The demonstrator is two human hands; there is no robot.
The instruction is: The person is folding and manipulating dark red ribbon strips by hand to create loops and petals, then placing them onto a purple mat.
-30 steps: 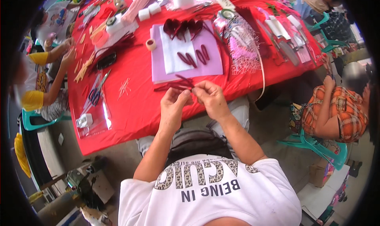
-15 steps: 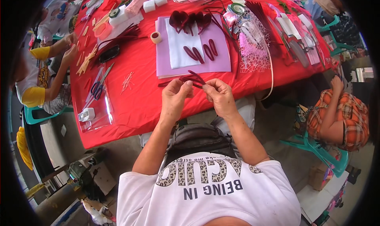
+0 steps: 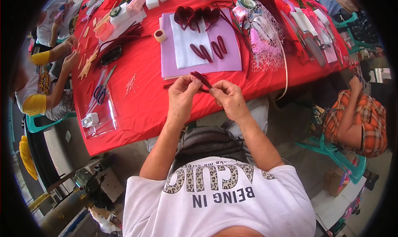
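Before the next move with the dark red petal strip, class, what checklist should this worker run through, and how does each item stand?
1. Both hands on the piece: ok. The left hand and right hand pinch the dark red petal strip between them.
2. Strip lifted off the table: cannot tell; the view is from above.
3. More petals ready: ok. Three loose dark red petals lie on the white sheet, which lies on the purple sheet.
4. Scissors within reach: ok. The scissors lie on the red tablecloth, to the person's left.
5. Tape at hand: ok. A tape roll sits beside the purple sheet.
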